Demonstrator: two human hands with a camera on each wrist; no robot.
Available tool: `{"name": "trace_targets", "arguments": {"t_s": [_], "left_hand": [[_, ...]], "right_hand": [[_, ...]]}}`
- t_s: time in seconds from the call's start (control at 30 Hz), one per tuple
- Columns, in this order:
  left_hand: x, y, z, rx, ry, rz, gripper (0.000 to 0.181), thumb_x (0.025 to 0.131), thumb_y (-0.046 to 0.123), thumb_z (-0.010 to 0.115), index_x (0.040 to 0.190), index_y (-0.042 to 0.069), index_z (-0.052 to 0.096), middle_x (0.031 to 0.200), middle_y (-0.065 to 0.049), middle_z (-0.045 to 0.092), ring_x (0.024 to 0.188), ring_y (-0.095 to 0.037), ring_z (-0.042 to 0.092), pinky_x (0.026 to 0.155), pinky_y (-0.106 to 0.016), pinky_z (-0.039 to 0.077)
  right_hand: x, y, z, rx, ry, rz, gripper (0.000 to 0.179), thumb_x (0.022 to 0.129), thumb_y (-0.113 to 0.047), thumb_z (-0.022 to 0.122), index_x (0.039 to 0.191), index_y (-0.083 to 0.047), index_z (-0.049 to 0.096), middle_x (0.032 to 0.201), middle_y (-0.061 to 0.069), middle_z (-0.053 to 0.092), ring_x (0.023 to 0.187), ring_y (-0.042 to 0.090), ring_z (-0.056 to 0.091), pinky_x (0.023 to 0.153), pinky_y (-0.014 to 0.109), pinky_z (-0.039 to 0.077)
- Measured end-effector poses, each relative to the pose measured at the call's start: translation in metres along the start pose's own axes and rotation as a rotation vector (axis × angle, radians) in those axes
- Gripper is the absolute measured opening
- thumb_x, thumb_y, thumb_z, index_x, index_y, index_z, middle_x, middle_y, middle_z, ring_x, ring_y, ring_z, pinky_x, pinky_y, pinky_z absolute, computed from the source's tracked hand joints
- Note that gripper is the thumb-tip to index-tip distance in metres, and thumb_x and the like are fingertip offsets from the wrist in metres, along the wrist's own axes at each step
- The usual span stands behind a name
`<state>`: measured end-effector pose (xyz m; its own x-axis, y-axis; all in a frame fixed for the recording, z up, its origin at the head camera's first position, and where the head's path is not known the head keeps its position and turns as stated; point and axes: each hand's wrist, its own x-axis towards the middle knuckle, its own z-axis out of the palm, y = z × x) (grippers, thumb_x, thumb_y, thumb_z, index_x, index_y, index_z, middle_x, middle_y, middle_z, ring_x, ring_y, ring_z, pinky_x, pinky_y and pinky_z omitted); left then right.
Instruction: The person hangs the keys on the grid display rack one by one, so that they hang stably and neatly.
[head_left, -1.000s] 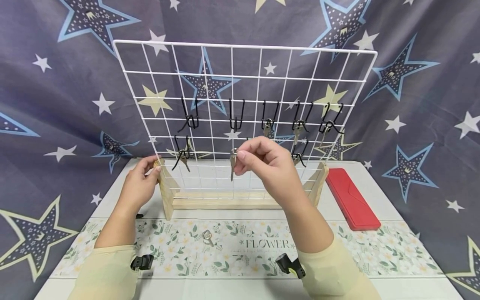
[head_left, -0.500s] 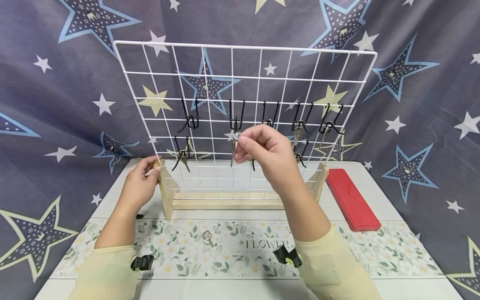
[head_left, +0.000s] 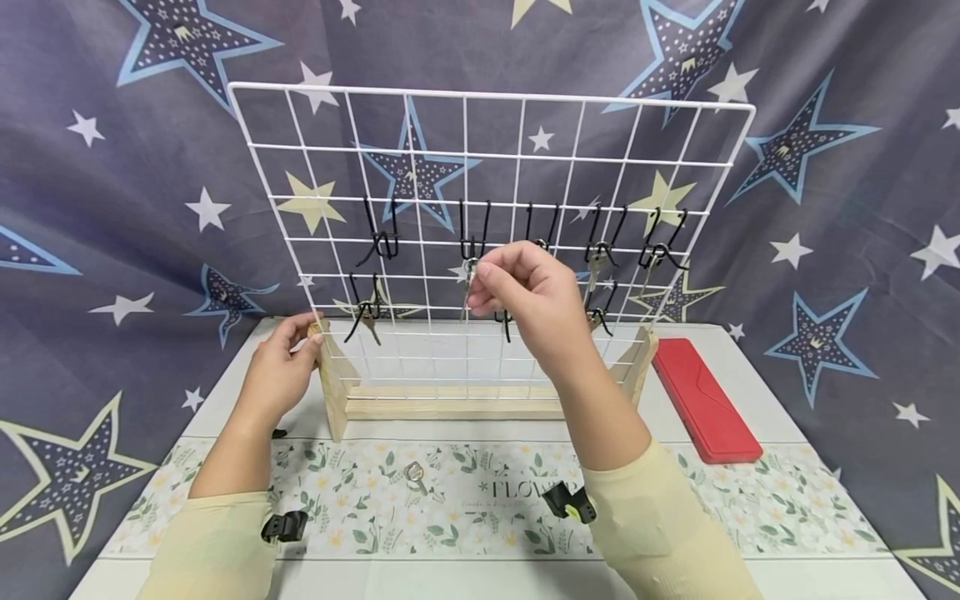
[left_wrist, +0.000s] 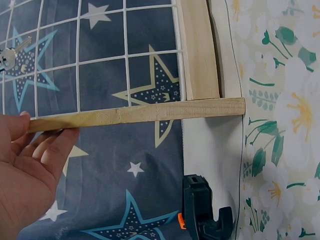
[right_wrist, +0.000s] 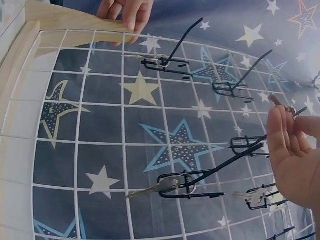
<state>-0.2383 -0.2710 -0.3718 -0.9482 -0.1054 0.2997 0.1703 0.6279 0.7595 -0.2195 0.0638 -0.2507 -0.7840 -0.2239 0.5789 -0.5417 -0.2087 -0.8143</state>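
Between thumb and fingertips my right hand pinches a key on a metal ring, also visible in the right wrist view. The ring is right at the tip of a black hook in the upper row of a white wire grid rack. Part of the key is hidden behind the fingers. At the rack's left end, my left hand holds the wooden side support, thumb on one face and fingers on the other. Keys hang from several other hooks; the upper-left hook carries none.
Another ringed key lies on the flowered mat in front of the rack. A red case lies right of it. In the left wrist view a black clamp sits beside the support. Star-patterned cloth hangs behind.
My right hand has risen with the key, from below the upper-row hook up to its tip. The left hand has stayed on the wooden support.
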Motion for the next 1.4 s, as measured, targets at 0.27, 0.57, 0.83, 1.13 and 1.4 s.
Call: {"name": "trace_targets", "arguments": {"t_s": [0.27, 0.57, 0.83, 1.13, 1.4], "left_hand": [[0.0, 0.0, 0.0, -0.005, 0.001, 0.002, 0.043, 0.105, 0.027, 0.046, 0.144, 0.009, 0.045, 0.142, -0.022, 0.052, 0.118, -0.04, 0.06, 0.09, -0.03, 0.057], [-0.001, 0.0, 0.0, -0.011, -0.008, -0.001, 0.043, 0.105, 0.027, 0.045, 0.145, 0.008, 0.044, 0.143, -0.023, 0.051, 0.118, -0.041, 0.06, 0.09, -0.03, 0.057], [-0.001, 0.0, 0.0, -0.019, -0.009, 0.002, 0.043, 0.105, 0.027, 0.045, 0.145, 0.008, 0.044, 0.143, -0.022, 0.051, 0.118, -0.041, 0.06, 0.091, -0.029, 0.057], [0.0, 0.001, -0.001, -0.017, -0.011, 0.001, 0.043, 0.106, 0.027, 0.045, 0.145, 0.008, 0.044, 0.144, -0.022, 0.05, 0.12, -0.041, 0.059, 0.091, -0.031, 0.057], [0.0, 0.0, -0.001, -0.021, -0.003, 0.005, 0.043, 0.105, 0.027, 0.046, 0.144, 0.008, 0.045, 0.142, -0.022, 0.052, 0.118, -0.041, 0.06, 0.091, -0.029, 0.057]], "right_hand": [[0.004, 0.01, 0.002, -0.102, 0.035, 0.004, 0.013, 0.097, -0.01, 0.062, 0.097, 0.004, 0.06, 0.082, 0.017, 0.065, 0.071, 0.024, 0.067, 0.067, 0.038, 0.065], [0.01, 0.017, 0.002, -0.211, 0.073, 0.057, 0.013, 0.098, -0.014, 0.06, 0.099, -0.001, 0.06, 0.085, 0.015, 0.065, 0.074, 0.025, 0.067, 0.069, 0.036, 0.065], [0.016, 0.021, 0.004, -0.241, 0.089, 0.082, 0.014, 0.099, -0.015, 0.058, 0.101, -0.002, 0.059, 0.087, 0.018, 0.065, 0.077, 0.03, 0.066, 0.069, 0.038, 0.065], [0.025, 0.024, 0.006, -0.247, 0.106, 0.102, 0.013, 0.099, -0.014, 0.057, 0.098, -0.001, 0.059, 0.086, 0.018, 0.066, 0.07, 0.025, 0.068, 0.066, 0.034, 0.065], [0.031, 0.029, 0.007, -0.239, 0.133, 0.122, 0.012, 0.099, -0.012, 0.056, 0.098, 0.0, 0.058, 0.083, 0.017, 0.066, 0.067, 0.024, 0.069, 0.065, 0.034, 0.066]]}}
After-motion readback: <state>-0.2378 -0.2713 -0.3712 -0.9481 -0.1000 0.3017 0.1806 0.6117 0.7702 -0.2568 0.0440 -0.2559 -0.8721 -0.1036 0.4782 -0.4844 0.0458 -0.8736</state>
